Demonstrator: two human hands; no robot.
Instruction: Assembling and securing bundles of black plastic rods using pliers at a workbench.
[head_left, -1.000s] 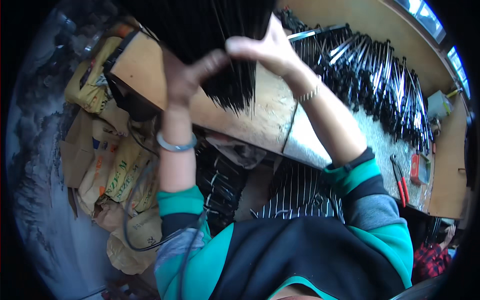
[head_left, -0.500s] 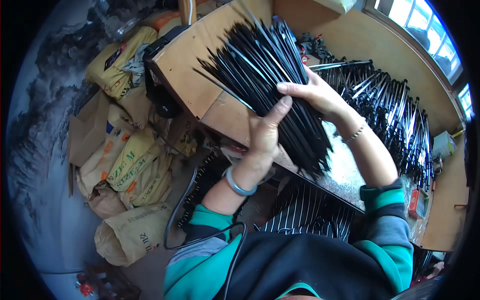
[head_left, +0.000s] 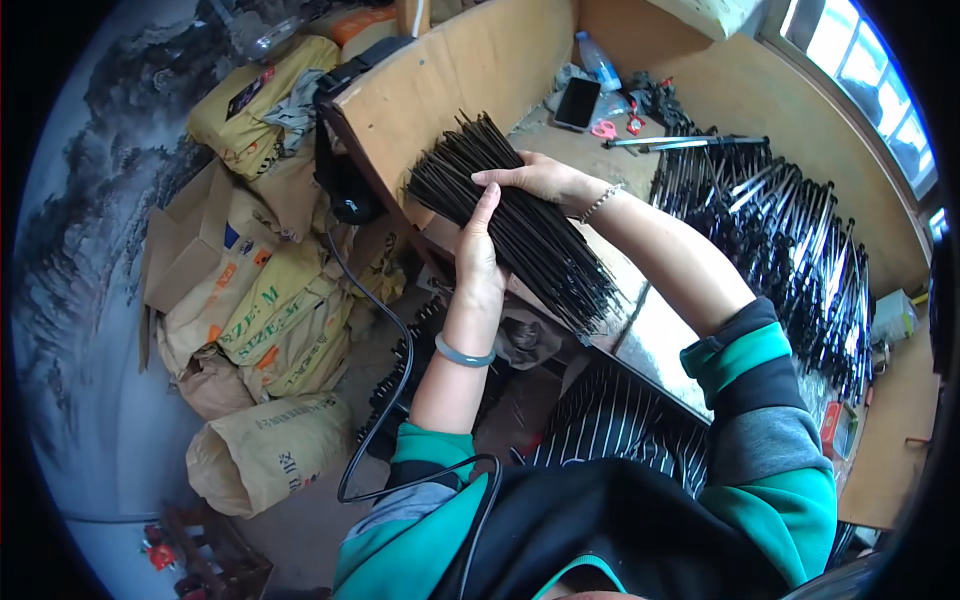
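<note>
A thick bundle of thin black rods slants over the near edge of the table, its upper end toward the far left. My left hand grips it from the left, thumb along its top. From the right, my right hand wraps round it, thumb pointing left across the rods. The two thumbs lie close together, and the fingers under the bundle are hidden. To the right on the table spreads a big pile of black rods with shiny shafts and thicker black ends.
A dark phone, a plastic bottle and pink-handled scissors lie at the back. A wooden panel borders the table's left. Yellow sacks and a paper sack crowd the floor. A black cable loops beside my left arm.
Both hands have brought the bundle down at its upper end and slightly left. Its upper ends stuck out unevenly and blurred before; now they sit more level. The phone and bottle have come into sight.
</note>
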